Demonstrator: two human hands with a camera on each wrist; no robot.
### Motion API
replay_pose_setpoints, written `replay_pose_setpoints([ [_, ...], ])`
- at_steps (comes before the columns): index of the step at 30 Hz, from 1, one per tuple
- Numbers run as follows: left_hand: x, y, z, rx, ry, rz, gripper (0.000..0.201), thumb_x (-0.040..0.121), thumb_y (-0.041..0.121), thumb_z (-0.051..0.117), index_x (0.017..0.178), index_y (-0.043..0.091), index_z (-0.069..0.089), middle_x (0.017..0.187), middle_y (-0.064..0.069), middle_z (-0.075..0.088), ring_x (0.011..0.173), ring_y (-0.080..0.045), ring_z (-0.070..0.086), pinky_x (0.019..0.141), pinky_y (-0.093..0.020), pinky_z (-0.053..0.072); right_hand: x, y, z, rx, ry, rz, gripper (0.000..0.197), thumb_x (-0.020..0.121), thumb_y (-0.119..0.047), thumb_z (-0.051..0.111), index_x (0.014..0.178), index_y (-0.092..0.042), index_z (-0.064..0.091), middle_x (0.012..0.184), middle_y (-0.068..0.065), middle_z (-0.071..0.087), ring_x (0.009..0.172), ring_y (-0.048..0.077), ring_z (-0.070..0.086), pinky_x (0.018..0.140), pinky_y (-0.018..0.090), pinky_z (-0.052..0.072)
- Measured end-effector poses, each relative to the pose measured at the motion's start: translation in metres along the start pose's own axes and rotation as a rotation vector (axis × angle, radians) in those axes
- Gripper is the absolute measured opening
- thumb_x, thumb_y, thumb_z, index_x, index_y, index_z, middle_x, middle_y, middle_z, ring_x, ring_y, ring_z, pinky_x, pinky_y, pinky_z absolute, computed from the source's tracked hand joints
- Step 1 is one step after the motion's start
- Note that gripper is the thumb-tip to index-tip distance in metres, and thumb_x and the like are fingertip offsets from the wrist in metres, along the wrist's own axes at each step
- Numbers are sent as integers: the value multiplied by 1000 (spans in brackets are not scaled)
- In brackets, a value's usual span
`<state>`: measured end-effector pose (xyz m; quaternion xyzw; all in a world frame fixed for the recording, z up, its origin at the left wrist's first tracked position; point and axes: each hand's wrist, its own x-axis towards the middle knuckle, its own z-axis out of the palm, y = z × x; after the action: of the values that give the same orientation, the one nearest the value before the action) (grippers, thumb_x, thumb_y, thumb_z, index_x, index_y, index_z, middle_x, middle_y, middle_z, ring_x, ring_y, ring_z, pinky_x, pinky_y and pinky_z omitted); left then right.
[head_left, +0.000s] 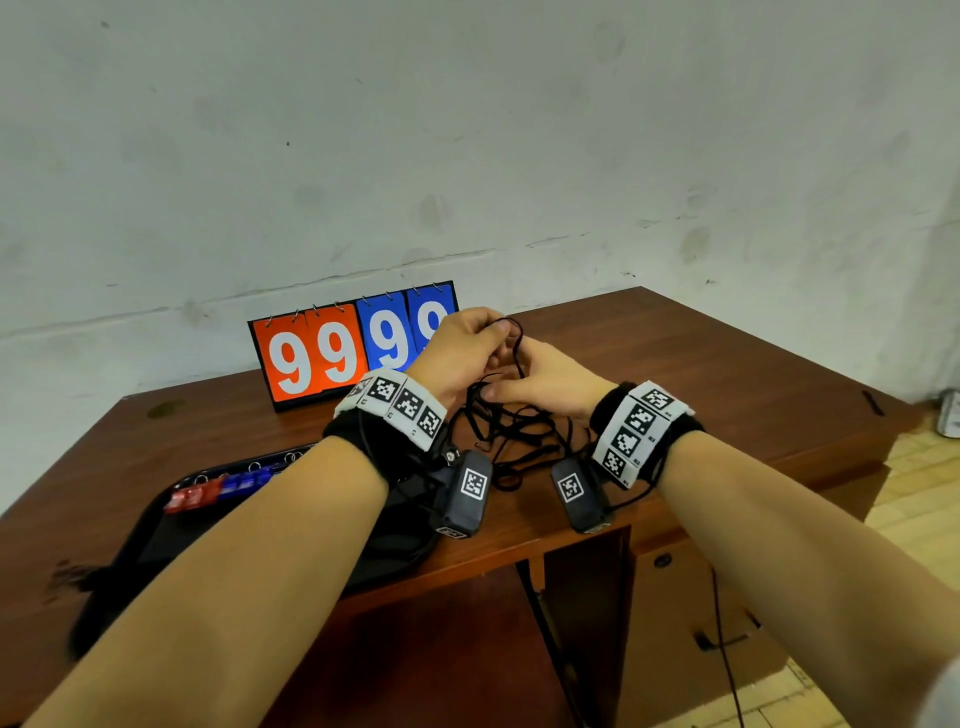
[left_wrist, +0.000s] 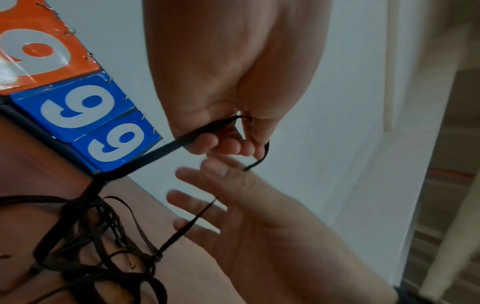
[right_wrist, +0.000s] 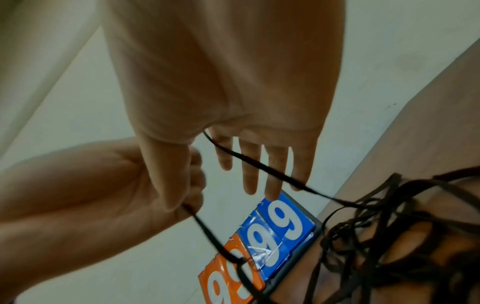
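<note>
Our left grip (left_wrist: 233, 67) is closed in a pinch. Its curled fingers and thumb nip a loop of the thin flat black cord (left_wrist: 166, 148), whose short free end pokes out past the fingertips toward our right grip (left_wrist: 249, 207). That right grip is open, with fingers straight and spread just below the left one. A second strand lies loosely across them, and we see nothing pinched there.

From the pinch the held strand runs taut, downward and back toward our wrists. The coming pull turns on that line, since it leads into the loose tangle (head_left: 511, 436) lying on the desk beneath both grips. The strand across the right fingers drops to a small knot (left_wrist: 159, 257) at the tangle's edge. We judge the right grip nearer the snarl, so it should pick loops apart while the left holds tension along the strand, not across it.

Just beyond the left grip, the brown wooden desk (head_left: 701, 364) carries an upright flip scoreboard with orange and blue cards showing 9s (head_left: 322, 358). Left of that grip and nearer to us sits a black tray (head_left: 150, 535) holding red and blue clips (head_left: 218, 491). Behind stands a scuffed white wall (head_left: 467, 130), and pale wooden flooring (head_left: 914, 493) shows right of the desk.
</note>
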<state>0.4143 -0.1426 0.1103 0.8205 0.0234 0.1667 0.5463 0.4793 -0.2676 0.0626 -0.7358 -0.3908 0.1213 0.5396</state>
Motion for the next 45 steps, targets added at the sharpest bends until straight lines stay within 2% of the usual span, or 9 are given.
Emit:
replay_pose_setpoints([
  [8,-6,-1,6,-8,15,8,14,96,11,57,100,5,69,77,-1,62,59,-5,55,52,-14,45,5,1,23,-9,104,121,19,89,-13,67,73,-5,62,65,13,65,48,16,61,53,29,49],
  [15,-11,-20,-9,-73,86,-158,36,87,-8,46,115,4,63,103,-6,64,63,-2,61,49,-12,45,-2,8,10,371,141,250,19,101,-15,50,91,-4,62,66,9,64,58,22,60,65,39,48],
  [21,-16,-40,-11,44,-40,-341,37,89,2,45,114,19,68,109,-5,67,101,-18,63,91,-40,51,-5,3,7,540,166,297,24,103,-15,43,89,-6,59,68,9,61,58,20,61,58,32,51],
  [26,-17,-43,-9,-5,-95,-308,22,92,7,54,106,18,67,95,-7,70,79,-17,66,60,-26,47,-4,3,7,579,185,313,24,103,-15,42,88,-7,59,68,9,61,58,21,60,57,32,51],
  [32,-18,-43,-9,80,-43,-169,7,95,11,59,98,12,66,74,-4,66,58,-12,60,51,-20,44,-5,5,8,591,218,351,22,104,-21,42,97,-7,58,70,9,61,59,21,59,54,30,50],
  [35,-15,-44,-13,121,27,-174,12,94,14,60,85,15,68,73,-6,67,59,-15,60,52,-23,44,-2,13,3,341,339,382,42,98,-24,55,137,-12,43,111,11,62,93,25,64,70,34,51],
  [38,-12,-42,-18,172,72,-174,12,92,17,62,83,15,70,76,-7,68,61,-16,61,54,-22,46,-4,10,-4,-81,468,269,76,88,-14,62,153,-19,24,154,8,29,137,24,39,99,32,42],
  [41,-14,-35,-18,215,90,-108,16,93,22,61,84,13,70,75,-5,69,61,-17,62,62,-26,53,-4,-6,3,-231,317,75,76,82,-7,60,151,-20,31,156,2,32,142,17,34,112,34,35],
  [45,-21,-21,-21,298,90,5,16,93,25,62,85,17,74,82,-1,72,73,-14,67,67,-25,54,1,-21,25,-302,138,-41,63,82,-13,63,143,-14,46,134,5,59,120,17,57,102,33,46],
])
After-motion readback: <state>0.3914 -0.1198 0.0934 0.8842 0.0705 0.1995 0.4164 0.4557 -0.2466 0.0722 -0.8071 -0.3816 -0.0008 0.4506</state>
